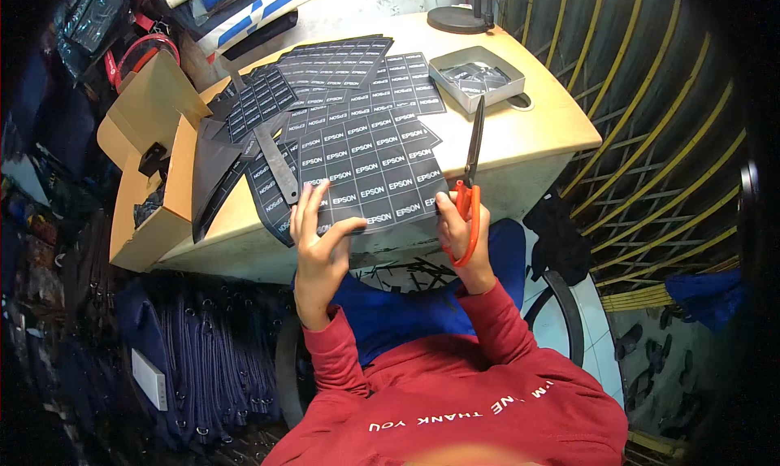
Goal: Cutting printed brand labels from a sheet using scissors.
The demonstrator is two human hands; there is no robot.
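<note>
A black sheet printed with a grid of white-lettered labels (370, 169) lies over the front of the desk, its near edge reaching past the desk edge. My left hand (319, 251) rests at its lower left corner, fingers stretched and thumb apart on the surface. Red-handled scissors (465, 196) are gripped in my right hand (469, 232), blades pointing up and away. That hand's thumb touches the sheet's lower right corner. A metal ruler (276, 165) lies beside the sheet, just beyond my left fingertips. Several similar black sheets (337, 66) are piled behind it.
An open grey box with dark cut pieces (478, 78) stands on the desk at the right. A cardboard box (179, 173) leans at the left edge. Dark scraps (418, 275) lie below the desk's front. A round black stand base (460, 19) sits at the back.
</note>
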